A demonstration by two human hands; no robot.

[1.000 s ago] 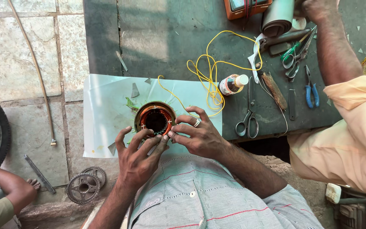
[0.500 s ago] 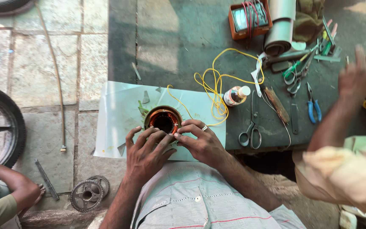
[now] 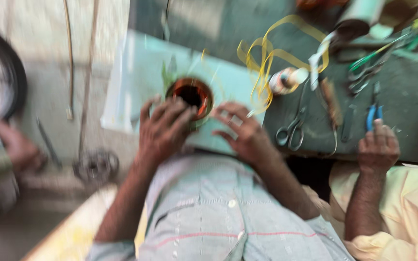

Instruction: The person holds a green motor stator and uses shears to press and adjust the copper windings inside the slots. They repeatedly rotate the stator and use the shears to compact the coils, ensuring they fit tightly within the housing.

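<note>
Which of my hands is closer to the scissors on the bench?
Right. Your right hand lies just left of the scissors; your left hand is farther left, on the round copper-wound part.

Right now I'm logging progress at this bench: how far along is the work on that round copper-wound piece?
Blur hides the finer details. Looks done: copper coils seem to sit inside the round wound core, resting on a pale sheet. In hand: the left hand grips its near rim; the right hand lies just beside it. Left: yellow sleeving lies loose, scissors unused.
</note>
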